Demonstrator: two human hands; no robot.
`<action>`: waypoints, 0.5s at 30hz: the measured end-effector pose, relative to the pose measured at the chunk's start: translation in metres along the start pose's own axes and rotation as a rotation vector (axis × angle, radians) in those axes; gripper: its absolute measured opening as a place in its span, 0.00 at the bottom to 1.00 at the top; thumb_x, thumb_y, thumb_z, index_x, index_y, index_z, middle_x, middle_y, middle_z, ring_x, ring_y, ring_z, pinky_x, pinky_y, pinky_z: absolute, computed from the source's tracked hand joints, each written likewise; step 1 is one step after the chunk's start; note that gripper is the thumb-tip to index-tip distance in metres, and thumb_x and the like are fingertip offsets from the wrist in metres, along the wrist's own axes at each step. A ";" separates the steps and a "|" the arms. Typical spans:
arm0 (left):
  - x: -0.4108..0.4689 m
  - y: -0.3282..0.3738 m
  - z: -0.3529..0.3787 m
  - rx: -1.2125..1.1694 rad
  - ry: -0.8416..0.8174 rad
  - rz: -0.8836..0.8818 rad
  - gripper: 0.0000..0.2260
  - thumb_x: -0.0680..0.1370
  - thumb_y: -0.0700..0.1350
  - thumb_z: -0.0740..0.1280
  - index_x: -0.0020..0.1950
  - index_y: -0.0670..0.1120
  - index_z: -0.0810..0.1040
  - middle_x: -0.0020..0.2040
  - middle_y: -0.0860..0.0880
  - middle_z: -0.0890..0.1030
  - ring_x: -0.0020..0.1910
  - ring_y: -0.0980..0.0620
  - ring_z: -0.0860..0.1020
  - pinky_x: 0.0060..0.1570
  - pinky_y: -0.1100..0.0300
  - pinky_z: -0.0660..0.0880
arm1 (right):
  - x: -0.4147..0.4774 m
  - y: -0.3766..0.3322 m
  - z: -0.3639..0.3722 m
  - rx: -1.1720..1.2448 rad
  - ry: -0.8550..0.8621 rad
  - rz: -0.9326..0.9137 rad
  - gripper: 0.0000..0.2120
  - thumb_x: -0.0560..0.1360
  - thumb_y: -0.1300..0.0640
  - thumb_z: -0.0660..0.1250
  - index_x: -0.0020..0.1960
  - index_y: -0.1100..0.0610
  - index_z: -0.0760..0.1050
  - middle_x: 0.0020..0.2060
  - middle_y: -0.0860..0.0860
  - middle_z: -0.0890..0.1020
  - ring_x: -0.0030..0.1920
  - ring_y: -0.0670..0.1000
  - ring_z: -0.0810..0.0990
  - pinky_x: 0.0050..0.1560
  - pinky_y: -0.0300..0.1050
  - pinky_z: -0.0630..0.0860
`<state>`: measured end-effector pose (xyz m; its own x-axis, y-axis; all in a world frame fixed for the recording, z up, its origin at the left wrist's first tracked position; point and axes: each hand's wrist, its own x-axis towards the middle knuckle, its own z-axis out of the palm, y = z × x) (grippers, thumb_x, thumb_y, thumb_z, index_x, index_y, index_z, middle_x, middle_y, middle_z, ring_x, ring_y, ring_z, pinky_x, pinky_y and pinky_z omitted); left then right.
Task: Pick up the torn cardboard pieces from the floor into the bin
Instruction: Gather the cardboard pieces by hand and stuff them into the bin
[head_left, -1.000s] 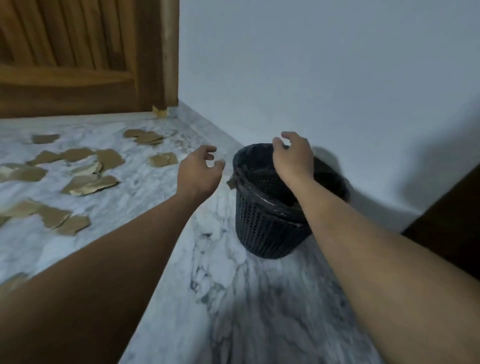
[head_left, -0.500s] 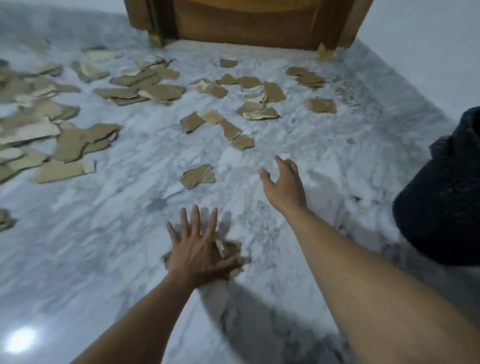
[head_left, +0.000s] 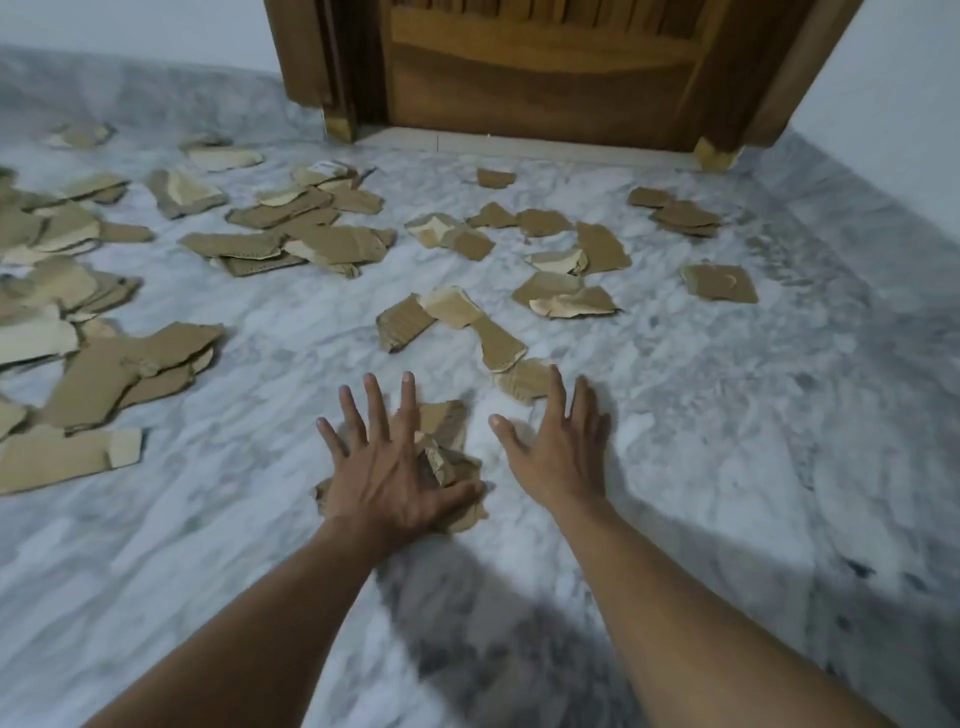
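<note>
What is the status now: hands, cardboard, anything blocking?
Left hand open, flat on cardboard pile. Right hand open beside it. Many pieces on floor. Bin not in view.

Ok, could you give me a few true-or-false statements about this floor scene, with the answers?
1. The left hand lies spread on a pile of cardboard. True.
2. The right hand grips a piece. False: it is open, holding nothing.
3. Many pieces lie scattered on the floor. True.
4. The floor is wood. False: it is grey-white marble; the door is wood.
</note>
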<state>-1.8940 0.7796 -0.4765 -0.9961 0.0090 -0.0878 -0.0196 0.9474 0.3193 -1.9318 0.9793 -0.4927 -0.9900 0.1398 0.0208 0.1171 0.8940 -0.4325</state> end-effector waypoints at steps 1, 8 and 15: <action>0.020 0.000 -0.003 -0.008 0.004 0.010 0.63 0.58 0.88 0.52 0.76 0.56 0.22 0.77 0.42 0.24 0.74 0.35 0.24 0.74 0.31 0.34 | 0.017 -0.002 0.001 -0.015 -0.004 0.006 0.49 0.74 0.25 0.57 0.83 0.47 0.41 0.82 0.59 0.44 0.81 0.60 0.42 0.78 0.67 0.44; 0.147 0.010 -0.008 -0.066 -0.057 0.142 0.68 0.49 0.89 0.56 0.74 0.62 0.21 0.77 0.44 0.24 0.76 0.35 0.27 0.73 0.31 0.33 | 0.145 0.010 -0.018 -0.124 -0.065 0.035 0.55 0.64 0.15 0.50 0.81 0.40 0.35 0.80 0.55 0.33 0.79 0.61 0.31 0.73 0.76 0.36; 0.194 0.040 0.007 0.114 0.007 0.171 0.53 0.59 0.88 0.42 0.80 0.66 0.43 0.82 0.43 0.51 0.80 0.37 0.46 0.74 0.31 0.47 | 0.239 0.036 -0.026 -0.164 -0.169 0.050 0.46 0.68 0.16 0.46 0.80 0.33 0.38 0.82 0.53 0.36 0.80 0.61 0.33 0.72 0.76 0.34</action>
<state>-2.0874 0.8211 -0.4876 -0.9847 0.1705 -0.0348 0.1588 0.9624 0.2203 -2.1625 1.0565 -0.4796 -0.9801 0.1248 -0.1542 0.1641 0.9467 -0.2771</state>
